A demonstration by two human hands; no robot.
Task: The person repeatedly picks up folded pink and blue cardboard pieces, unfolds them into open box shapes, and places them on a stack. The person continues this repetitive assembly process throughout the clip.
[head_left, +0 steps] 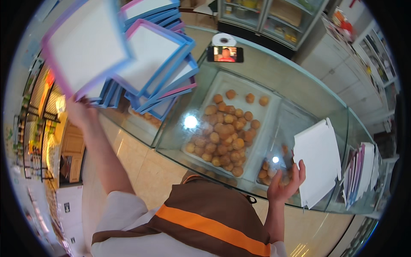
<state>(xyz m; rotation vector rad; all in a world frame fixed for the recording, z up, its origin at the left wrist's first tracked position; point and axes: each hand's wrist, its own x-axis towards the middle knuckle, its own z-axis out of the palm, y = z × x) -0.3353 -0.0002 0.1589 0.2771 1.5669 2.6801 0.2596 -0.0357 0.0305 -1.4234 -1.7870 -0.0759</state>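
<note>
At the upper left my left hand grips the lower corner of a shallow cardboard tray with a white inside and pink-and-blue edges. The tray is raised and slightly blurred, beside a stack of similar trays on the glass counter. My right hand is over the counter's right part, fingers apart and holding nothing. Just right of it is a flat white cardboard sheet with folded edges; I cannot tell whether the fingertips touch it.
Under the glass counter, a white tray holds many round brown pastries. A phone and a white roll lie at the back. Folded cardboard pieces stand at the right. A glass-door fridge is behind.
</note>
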